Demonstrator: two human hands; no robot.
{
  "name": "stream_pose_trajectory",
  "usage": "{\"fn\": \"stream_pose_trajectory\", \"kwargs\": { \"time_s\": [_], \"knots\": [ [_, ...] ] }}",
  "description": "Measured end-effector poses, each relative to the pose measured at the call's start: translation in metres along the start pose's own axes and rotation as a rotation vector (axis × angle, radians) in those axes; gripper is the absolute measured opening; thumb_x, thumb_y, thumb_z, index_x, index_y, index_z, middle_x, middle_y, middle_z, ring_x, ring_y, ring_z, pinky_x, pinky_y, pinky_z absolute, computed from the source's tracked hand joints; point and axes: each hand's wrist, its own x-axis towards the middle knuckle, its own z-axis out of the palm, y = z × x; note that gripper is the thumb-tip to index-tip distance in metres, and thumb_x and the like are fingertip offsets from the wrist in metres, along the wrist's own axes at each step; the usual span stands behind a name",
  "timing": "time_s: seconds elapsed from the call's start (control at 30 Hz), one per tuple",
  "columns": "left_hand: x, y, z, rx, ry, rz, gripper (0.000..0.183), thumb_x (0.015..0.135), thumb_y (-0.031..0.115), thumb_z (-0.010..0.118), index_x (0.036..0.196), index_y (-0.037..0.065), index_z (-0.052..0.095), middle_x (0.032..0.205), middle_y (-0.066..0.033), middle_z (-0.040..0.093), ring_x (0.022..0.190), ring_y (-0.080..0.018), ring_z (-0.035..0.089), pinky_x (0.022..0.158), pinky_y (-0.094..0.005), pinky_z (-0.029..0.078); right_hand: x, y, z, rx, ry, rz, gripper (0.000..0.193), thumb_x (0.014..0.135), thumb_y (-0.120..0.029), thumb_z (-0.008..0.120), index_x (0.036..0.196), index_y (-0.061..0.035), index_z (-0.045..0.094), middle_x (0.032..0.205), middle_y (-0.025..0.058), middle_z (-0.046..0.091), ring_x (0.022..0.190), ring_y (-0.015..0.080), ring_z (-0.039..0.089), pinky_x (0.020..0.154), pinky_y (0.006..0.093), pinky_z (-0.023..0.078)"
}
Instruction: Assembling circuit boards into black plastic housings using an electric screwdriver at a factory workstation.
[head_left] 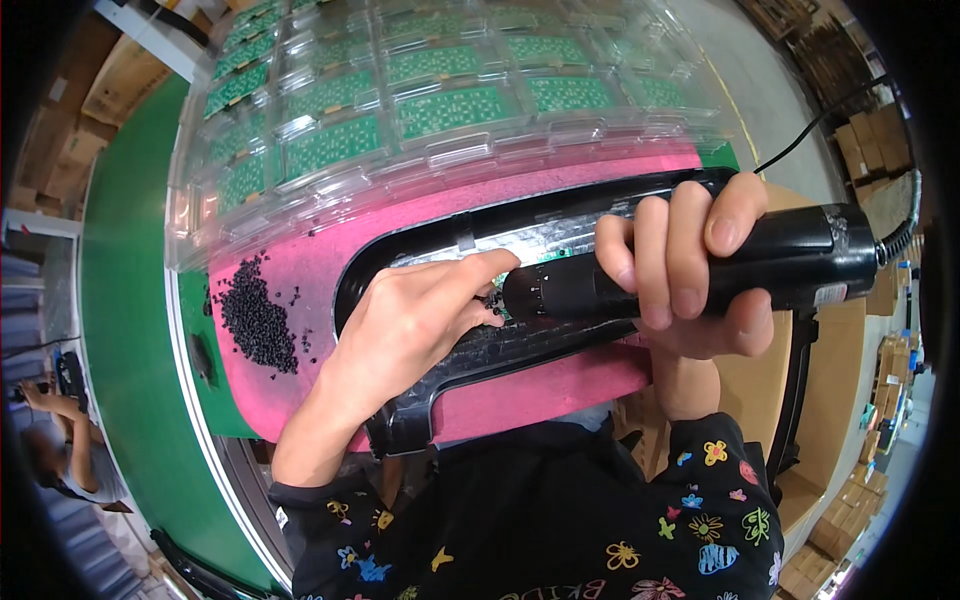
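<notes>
My right hand (pixel 690 260) is wrapped around a black electric screwdriver (pixel 800 255), held nearly level with its nose to the left. The nose comes up to the fingertips of my left hand (pixel 410 310). My left thumb and index finger are bent together there, with small black screws (pixel 493 300) showing between them; the driver's bit is hidden. Both hands are over a long black plastic housing (pixel 395 245) lying on a pink mat. Inside the housing, partly covered by my fingers and the tool, a green circuit board (pixel 545 256) shows.
A heap of small black screws (pixel 255 315) lies on the pink mat (pixel 540 395) at the left. Clear plastic trays with green circuit boards (pixel 450 110) are stacked behind the housing. A cable (pixel 905 215) leaves the screwdriver. Another person (pixel 70 440) is at far left.
</notes>
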Motion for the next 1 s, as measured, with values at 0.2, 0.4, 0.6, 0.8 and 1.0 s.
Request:
{"fn": "stream_pose_trajectory", "kwargs": {
  "time_s": [0.2, 0.4, 0.6, 0.8, 1.0],
  "knots": [
    [0.002, -0.005, -0.001, 0.115, 0.116, 0.115, 0.036, 0.070, 0.011, 0.082, 0.100, 0.000, 0.065, 0.091, -0.0123, 0.071, 0.080, -0.0291, 0.071, 0.068, -0.0364, 0.058, 0.003, 0.006, -0.005, 0.083, 0.156, -0.038, 0.035, 0.091, -0.032, 0.068, 0.113, -0.0105, 0.051, 0.075, -0.0006, 0.054, 0.063, 0.0127, 0.054, 0.068, 0.0329, 0.044],
    [0.002, -0.004, 0.000, 0.250, 0.177, 0.128, 0.016, 0.073, 0.003, 0.077, 0.085, 0.000, 0.067, 0.083, -0.0107, 0.071, 0.080, -0.0262, 0.072, 0.064, -0.0334, 0.059, 0.005, 0.011, 0.000, 0.053, 0.155, -0.055, 0.033, 0.092, -0.034, 0.065, 0.110, -0.0100, 0.051, 0.074, -0.0028, 0.052, 0.061, 0.0085, 0.049, 0.069, 0.0307, 0.042],
    [0.003, -0.009, -0.021, 0.316, 0.372, -0.080, 0.006, 0.081, -0.001, 0.071, 0.085, 0.001, 0.067, 0.076, -0.0100, 0.068, 0.068, -0.0249, 0.068, 0.058, -0.0328, 0.053, 0.004, 0.020, -0.004, -0.207, 0.114, -0.037, 0.033, 0.092, -0.033, 0.065, 0.110, -0.0096, 0.050, 0.073, -0.0013, 0.052, 0.059, 0.0101, 0.050, 0.064, 0.0295, 0.041],
    [0.004, -0.004, -0.018, 0.229, 0.171, -0.242, 0.017, 0.093, 0.012, 0.063, 0.083, 0.000, 0.059, 0.072, -0.0162, 0.057, 0.064, -0.0377, 0.060, 0.057, -0.0433, 0.046, 0.003, 0.032, -0.003, -0.137, 0.098, 0.006, 0.032, 0.087, -0.011, 0.064, 0.112, -0.0042, 0.045, 0.069, 0.0053, 0.051, 0.057, 0.0133, 0.049, 0.059, 0.0334, 0.046],
    [0.000, -0.018, -0.015, 0.125, 0.066, -0.232, 0.015, 0.091, 0.015, 0.064, 0.091, 0.001, 0.060, 0.084, -0.0179, 0.061, 0.079, -0.0410, 0.062, 0.067, -0.0479, 0.048, 0.004, 0.038, 0.001, -0.138, 0.054, 0.032, 0.031, 0.087, -0.006, 0.063, 0.112, -0.0030, 0.044, 0.071, 0.0062, 0.051, 0.057, 0.0135, 0.047, 0.057, 0.0320, 0.044]
  ]
}}
